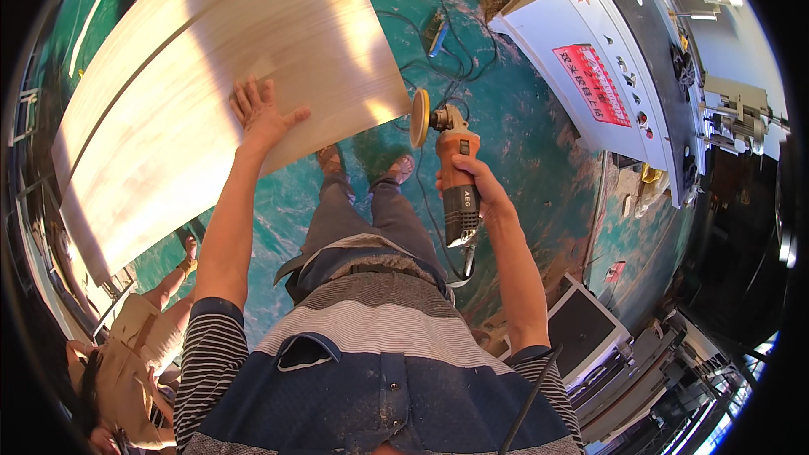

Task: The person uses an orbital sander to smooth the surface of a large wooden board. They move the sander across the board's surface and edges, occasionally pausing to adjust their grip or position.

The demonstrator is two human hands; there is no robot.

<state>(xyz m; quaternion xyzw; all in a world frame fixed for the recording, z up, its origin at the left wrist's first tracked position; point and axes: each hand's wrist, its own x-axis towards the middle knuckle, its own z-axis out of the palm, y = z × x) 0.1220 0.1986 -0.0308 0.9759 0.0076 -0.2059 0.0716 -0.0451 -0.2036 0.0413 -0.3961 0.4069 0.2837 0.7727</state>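
My left hand [265,117] lies on the light wooden panel [329,42] near its front edge, fingers spread and nothing in them. In my right hand [489,185] is an orange and black angle grinder [459,152], gripped around its body and held upright. A round yellowish sanding disc [420,118] is fitted at its top end, on the side toward the panel's right corner. The disc appears apart from the wood. From the tool's lower end comes a dark cord [468,263]. Some fingers of my right hand are hidden behind the grinder.
Loose cables [459,67] and a small blue-edged tool [437,37] lie on the green floor [531,126] beyond the grinder. A white machine [548,34] with a red sign stands at right. A screen-like box [583,329] sits lower right. Another person [135,362] is at lower left.
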